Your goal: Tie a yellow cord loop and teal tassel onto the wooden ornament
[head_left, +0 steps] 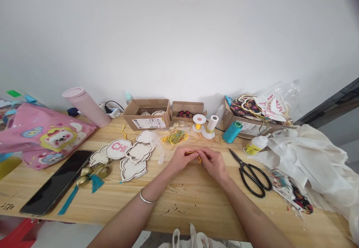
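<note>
My left hand (181,159) and my right hand (213,163) meet over the middle of the wooden table. Both are closed, thumbs and fingers pinching a thin yellow cord (199,158) whose short end dangles between them. Just beyond the fingers lies a clear bag with a bundle of yellow, green and blue cords (176,137). To the left are cloud-shaped wooden pieces (137,152), one lettered in pink. Black-handled scissors (254,177) rest to the right of my right hand.
Behind stand cardboard boxes (151,123), a yellow thread spool (198,123), a white spool (211,126) and a teal thread cone (232,132). A glue bottle (256,145) and white cloth (316,158) occupy the right. Leftward are a phone (57,182), brass bells (84,177) and a pink tumbler (86,107).
</note>
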